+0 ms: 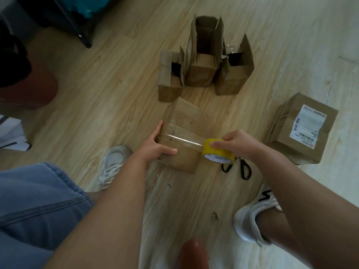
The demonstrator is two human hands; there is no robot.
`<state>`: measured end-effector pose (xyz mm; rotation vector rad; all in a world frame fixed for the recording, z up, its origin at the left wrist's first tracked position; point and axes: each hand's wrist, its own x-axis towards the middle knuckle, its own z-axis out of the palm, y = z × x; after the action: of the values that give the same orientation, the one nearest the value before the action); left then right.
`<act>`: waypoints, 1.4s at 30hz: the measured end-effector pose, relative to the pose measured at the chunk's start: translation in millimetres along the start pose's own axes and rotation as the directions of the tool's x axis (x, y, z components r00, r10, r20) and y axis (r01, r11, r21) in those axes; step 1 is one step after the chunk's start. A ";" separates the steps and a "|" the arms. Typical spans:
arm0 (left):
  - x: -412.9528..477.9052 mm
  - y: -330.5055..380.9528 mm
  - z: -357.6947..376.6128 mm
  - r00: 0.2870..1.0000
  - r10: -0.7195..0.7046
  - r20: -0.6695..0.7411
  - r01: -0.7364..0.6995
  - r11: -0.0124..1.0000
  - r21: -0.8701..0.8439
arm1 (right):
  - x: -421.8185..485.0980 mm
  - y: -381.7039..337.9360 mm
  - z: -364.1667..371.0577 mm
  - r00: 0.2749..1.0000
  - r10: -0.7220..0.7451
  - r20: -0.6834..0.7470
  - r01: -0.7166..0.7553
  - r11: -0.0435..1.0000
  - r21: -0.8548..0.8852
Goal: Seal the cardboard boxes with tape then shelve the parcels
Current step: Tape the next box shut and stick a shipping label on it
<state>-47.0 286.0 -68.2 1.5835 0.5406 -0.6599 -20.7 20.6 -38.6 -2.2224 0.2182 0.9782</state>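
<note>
Head view, box point(184, 140) centre floor point(174, 200), left hand point(155, 146) clamped on its 9 o'clock edge, right hand point(239, 142) gripping tape point(217, 153) at 3, strip point(184, 140) stretched across top, bare floor toward 6, open boxes point(202, 72) crowd 12, scissors point(245, 169) half hidden under that hand.

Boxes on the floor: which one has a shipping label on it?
The closed box at the far right; it alone bears a white barcoded label. The others, open or being taped, show plain brown cardboard.
</note>
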 end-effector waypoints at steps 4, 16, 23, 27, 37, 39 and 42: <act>5.8 -1.6 -2.1 0.999 -0.038 0.013 0.038 0.997 -0.065 | 12.3 1.1 13.1 0.994 0.014 -0.111 -0.039 0.974 -0.224; 13.1 -12.0 -4.4 0.996 0.033 -0.088 -0.018 0.986 0.165 | 23.9 -4.1 49.6 0.979 0.042 -0.200 -0.105 0.943 -0.316; 6.6 -34.1 31.5 0.921 0.389 -0.021 -0.167 0.442 0.881 | 23.6 -3.1 54.7 0.969 0.074 -0.238 -0.142 0.948 -0.286; 6.2 -44.8 29.0 0.949 0.316 0.004 -0.126 0.366 0.922 | 24.9 -1.7 53.6 0.971 0.076 -0.225 -0.141 0.947 -0.290; 0.1 -37.3 34.2 0.966 0.258 -0.014 -0.065 0.297 0.953 | 19.7 -9.9 52.3 0.965 0.107 -0.240 -0.185 0.925 -0.331; -5.7 -43.2 35.8 0.938 0.343 -0.053 -0.059 0.309 0.949 | 19.0 -11.0 52.2 0.962 0.119 -0.245 -0.198 0.921 -0.334; -13.3 -51.2 42.2 0.948 0.304 -0.099 -0.002 0.317 0.948 | 18.6 -9.9 54.4 0.958 0.134 -0.253 -0.215 0.920 -0.329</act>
<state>-96.0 250.4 -98.6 2.8736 0.1137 -0.6396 -35.6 65.6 -72.5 -2.6880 0.3761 0.9125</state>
